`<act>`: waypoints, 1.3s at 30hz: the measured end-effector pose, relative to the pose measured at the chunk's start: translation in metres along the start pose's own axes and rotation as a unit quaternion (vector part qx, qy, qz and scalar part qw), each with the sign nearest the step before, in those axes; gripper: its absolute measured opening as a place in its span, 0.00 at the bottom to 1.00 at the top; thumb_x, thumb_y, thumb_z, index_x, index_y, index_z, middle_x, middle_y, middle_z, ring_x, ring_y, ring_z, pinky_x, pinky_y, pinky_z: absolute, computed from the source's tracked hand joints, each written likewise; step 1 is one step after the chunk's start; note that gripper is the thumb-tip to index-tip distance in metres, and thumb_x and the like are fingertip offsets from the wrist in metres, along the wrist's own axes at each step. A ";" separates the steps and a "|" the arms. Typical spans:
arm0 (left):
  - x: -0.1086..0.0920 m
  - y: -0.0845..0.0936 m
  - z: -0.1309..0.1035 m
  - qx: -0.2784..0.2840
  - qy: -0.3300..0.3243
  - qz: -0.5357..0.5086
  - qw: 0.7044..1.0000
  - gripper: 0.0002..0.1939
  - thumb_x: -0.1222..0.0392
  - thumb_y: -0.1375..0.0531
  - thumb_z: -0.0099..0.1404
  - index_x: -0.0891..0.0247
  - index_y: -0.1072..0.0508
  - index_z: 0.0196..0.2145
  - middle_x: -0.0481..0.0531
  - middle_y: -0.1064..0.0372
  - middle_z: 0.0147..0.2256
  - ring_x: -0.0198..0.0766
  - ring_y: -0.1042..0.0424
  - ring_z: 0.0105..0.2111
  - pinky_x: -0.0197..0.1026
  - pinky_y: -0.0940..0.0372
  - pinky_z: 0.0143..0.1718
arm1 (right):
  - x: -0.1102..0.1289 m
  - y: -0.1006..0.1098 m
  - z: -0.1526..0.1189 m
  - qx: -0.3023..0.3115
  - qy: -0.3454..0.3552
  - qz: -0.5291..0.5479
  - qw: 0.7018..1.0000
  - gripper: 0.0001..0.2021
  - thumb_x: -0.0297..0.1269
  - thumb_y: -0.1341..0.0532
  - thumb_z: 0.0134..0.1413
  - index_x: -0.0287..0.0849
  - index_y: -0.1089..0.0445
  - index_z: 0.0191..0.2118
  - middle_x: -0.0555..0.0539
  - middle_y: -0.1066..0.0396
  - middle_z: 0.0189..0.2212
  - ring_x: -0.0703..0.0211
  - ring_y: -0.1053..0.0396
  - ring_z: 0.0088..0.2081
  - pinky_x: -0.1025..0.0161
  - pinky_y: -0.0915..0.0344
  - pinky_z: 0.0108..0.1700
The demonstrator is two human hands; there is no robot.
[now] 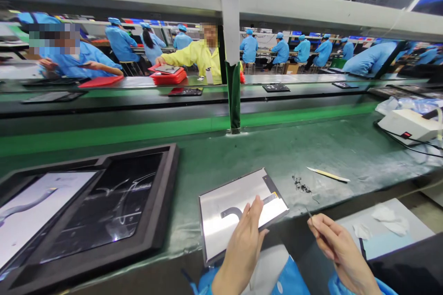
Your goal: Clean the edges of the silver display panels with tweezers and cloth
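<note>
A flat silver panel with dark edges and a grey flex strip lies at the front edge of the green bench. My left hand rests on its lower right part, fingers stretched out. Further right, my right hand pinches a thin dark tool between thumb and forefinger, its tip pointing up and left, apart from the panel. Small black scraps lie on the bench between panel and right hand. Behind them is a yellow-and-white stick tool.
At left, a dark foam tray holds another silver panel and a glossy black one. A metal post rises behind the bench, before a conveyor carrying flat parts. A white device with cables stands at right. People in blue and yellow work beyond.
</note>
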State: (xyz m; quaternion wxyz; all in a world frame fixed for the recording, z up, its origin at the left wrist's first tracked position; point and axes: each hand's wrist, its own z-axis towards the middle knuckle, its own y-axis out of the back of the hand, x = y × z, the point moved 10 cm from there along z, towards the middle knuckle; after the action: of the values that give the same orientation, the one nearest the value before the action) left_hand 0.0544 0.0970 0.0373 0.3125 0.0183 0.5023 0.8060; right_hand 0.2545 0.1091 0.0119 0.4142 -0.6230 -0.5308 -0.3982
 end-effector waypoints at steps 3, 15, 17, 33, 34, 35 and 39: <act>-0.003 -0.006 0.007 -0.002 0.001 -0.012 1.000 0.34 0.66 0.53 0.75 0.67 0.67 0.71 0.69 0.41 0.64 0.57 0.38 0.61 0.56 0.28 0.52 | 0.009 0.010 0.004 -0.020 0.014 -0.004 1.000 0.26 0.60 0.30 0.42 0.39 0.33 0.22 0.55 0.39 0.21 0.77 0.57 0.16 0.67 0.64 0.21; -0.001 -0.009 0.007 0.009 0.003 -0.011 1.000 0.34 0.66 0.52 0.74 0.66 0.66 0.71 0.69 0.42 0.64 0.56 0.40 0.62 0.57 0.29 0.53 | 0.032 0.034 0.010 -0.050 0.036 0.012 0.998 0.25 0.59 0.29 0.42 0.40 0.33 0.22 0.56 0.41 0.19 0.76 0.58 0.16 0.67 0.63 0.21; -0.002 -0.009 0.008 0.010 0.002 -0.011 1.000 0.34 0.66 0.53 0.74 0.66 0.67 0.71 0.68 0.42 0.64 0.55 0.40 0.63 0.56 0.30 0.54 | 0.037 0.039 0.011 -0.061 0.044 0.015 0.997 0.26 0.59 0.28 0.40 0.39 0.33 0.21 0.56 0.41 0.19 0.76 0.59 0.16 0.68 0.63 0.20; 0.001 -0.011 0.005 0.015 0.011 -0.009 1.000 0.39 0.71 0.49 0.71 0.63 0.68 0.71 0.67 0.42 0.64 0.57 0.38 0.61 0.57 0.28 0.51 | 0.095 0.087 0.006 -0.183 0.111 0.018 0.977 0.25 0.57 0.24 0.25 0.42 0.30 0.20 0.53 0.39 0.21 0.75 0.56 0.15 0.68 0.62 0.16; 0.001 -0.011 0.005 0.015 0.012 -0.009 1.000 0.39 0.71 0.49 0.71 0.64 0.67 0.71 0.67 0.42 0.64 0.57 0.38 0.61 0.57 0.28 0.51 | 0.100 0.091 0.005 -0.191 0.118 0.009 0.974 0.25 0.58 0.24 0.25 0.42 0.29 0.20 0.53 0.39 0.21 0.74 0.56 0.15 0.68 0.62 0.15; 0.001 -0.012 0.006 0.014 0.013 -0.009 1.000 0.39 0.71 0.49 0.71 0.64 0.67 0.71 0.67 0.42 0.64 0.57 0.38 0.61 0.57 0.28 0.51 | 0.104 0.094 0.004 -0.196 0.123 -0.005 0.973 0.25 0.58 0.25 0.26 0.42 0.30 0.20 0.53 0.39 0.21 0.74 0.56 0.15 0.68 0.63 0.15; 0.001 -0.011 0.006 0.007 0.011 -0.015 1.000 0.39 0.70 0.50 0.71 0.63 0.67 0.71 0.66 0.41 0.64 0.57 0.38 0.62 0.57 0.28 0.52 | 0.111 0.093 0.007 -0.196 0.150 -0.093 0.965 0.25 0.61 0.28 0.31 0.43 0.29 0.21 0.53 0.41 0.18 0.70 0.54 0.16 0.66 0.60 0.18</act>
State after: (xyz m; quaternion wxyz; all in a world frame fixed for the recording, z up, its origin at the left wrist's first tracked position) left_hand 0.0609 0.1058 0.0305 0.3190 0.0041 0.5114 0.7979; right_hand 0.3603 0.1440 0.1049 0.3200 -0.5731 -0.4297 -0.6201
